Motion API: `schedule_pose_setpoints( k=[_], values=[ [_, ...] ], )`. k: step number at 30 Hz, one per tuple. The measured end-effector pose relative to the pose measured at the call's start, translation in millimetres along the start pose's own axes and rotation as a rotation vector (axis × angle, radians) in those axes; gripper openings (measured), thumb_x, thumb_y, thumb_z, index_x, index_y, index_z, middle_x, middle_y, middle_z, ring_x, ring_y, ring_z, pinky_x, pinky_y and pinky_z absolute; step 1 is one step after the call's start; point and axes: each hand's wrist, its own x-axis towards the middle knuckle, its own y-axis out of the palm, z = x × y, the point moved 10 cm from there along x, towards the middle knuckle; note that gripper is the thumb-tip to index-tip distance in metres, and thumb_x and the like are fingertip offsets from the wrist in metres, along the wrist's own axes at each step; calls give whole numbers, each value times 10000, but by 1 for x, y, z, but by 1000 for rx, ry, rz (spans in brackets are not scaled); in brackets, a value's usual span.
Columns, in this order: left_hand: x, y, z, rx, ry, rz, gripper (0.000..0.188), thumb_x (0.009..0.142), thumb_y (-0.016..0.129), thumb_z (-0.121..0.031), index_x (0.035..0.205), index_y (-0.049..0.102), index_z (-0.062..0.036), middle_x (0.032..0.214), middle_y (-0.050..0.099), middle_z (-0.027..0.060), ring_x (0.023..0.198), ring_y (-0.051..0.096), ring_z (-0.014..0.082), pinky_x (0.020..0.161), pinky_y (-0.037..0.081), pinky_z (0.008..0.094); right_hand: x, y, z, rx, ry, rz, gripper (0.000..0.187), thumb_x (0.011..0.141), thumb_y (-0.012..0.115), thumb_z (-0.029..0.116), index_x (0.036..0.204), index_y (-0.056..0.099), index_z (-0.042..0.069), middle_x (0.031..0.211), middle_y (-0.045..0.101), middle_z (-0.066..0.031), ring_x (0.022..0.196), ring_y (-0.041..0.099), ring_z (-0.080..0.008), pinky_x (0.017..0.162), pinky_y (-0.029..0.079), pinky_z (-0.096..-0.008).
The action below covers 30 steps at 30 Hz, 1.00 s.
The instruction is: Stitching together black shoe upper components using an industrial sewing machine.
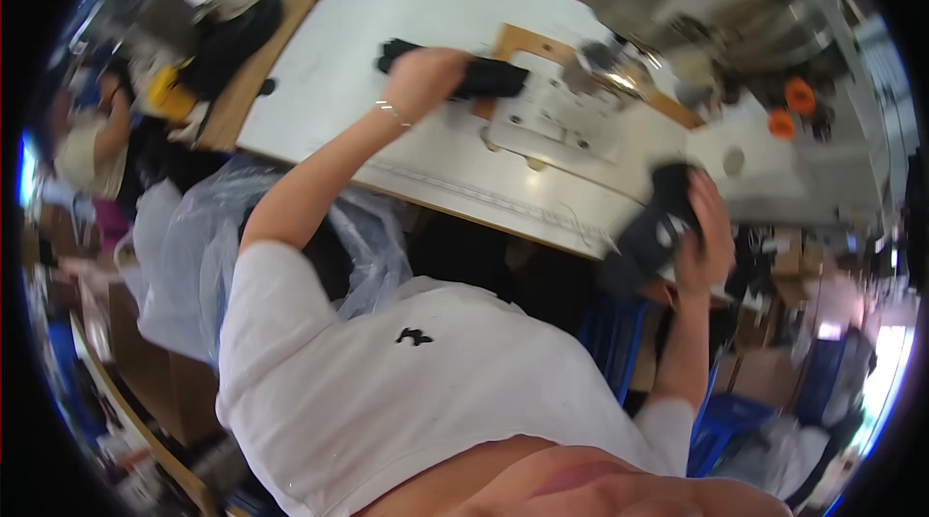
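Observation:
My left hand (426,81) is closed round a bundle of black cloth (498,78), which lies on the white table just left of the sewing machine's metal plate (542,125). Both ends of that bundle stick out past my fingers. Off the table's right front corner, my right hand (708,236) grips a black cloth piece (644,238) with a small white mark on it. This piece is blurred by motion and hangs partly beyond the edge. The sewing machine's needle area (605,72) stands between the two hands, farther back.
Across the white table (339,43) a ruler strip (484,190) follows the front edge. Orange knobs (799,96) sit on the machine's right side. Clear plastic bags (194,236) hang at the left front, and a blue stool (731,425) stands at lower right. Another person (92,144) is at far left.

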Motion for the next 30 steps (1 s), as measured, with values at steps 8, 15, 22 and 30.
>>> schedule_pose_setpoints(
  k=[8, 15, 22, 30],
  values=[
    [2, -91, -146, -27, 327, -496, 258, 819, 740, -28, 1074, 753, -65, 1042, 759, 70, 1015, 748, 287, 787, 608, 357, 39, 91, -33, -326, -123, -173, 299, 823, 694, 49, 1080, 818, 139, 1208, 741, -66, 1203, 683, -275, 1030, 556, -433],
    [18, -20, -180, -158, 317, -276, 252, 723, 742, -29, 953, 640, -52, 1177, 637, 88, 1127, 634, 324, 898, 571, 408, 31, 88, -28, -470, -153, -94, 289, 824, 723, 155, 1087, 822, 225, 1248, 731, -16, 1189, 676, -218, 1029, 546, -392],
    [24, -43, -157, -501, 320, -257, 330, 655, 688, 80, 954, 590, -16, 1289, 612, 155, 1044, 657, 339, 800, 582, 387, 43, 95, -23, -432, -159, -75, 315, 835, 683, 163, 1116, 809, 227, 1206, 753, -1, 1143, 697, -221, 996, 548, -382],
    [29, -50, -203, 96, 530, -368, 139, 760, 713, -19, 844, 604, -45, 1137, 703, 126, 1034, 712, 313, 811, 613, 376, 41, 94, -18, -463, -168, -106, 298, 847, 693, 188, 1116, 802, 256, 1237, 742, 28, 1163, 682, -189, 982, 537, -354]
  ],
)
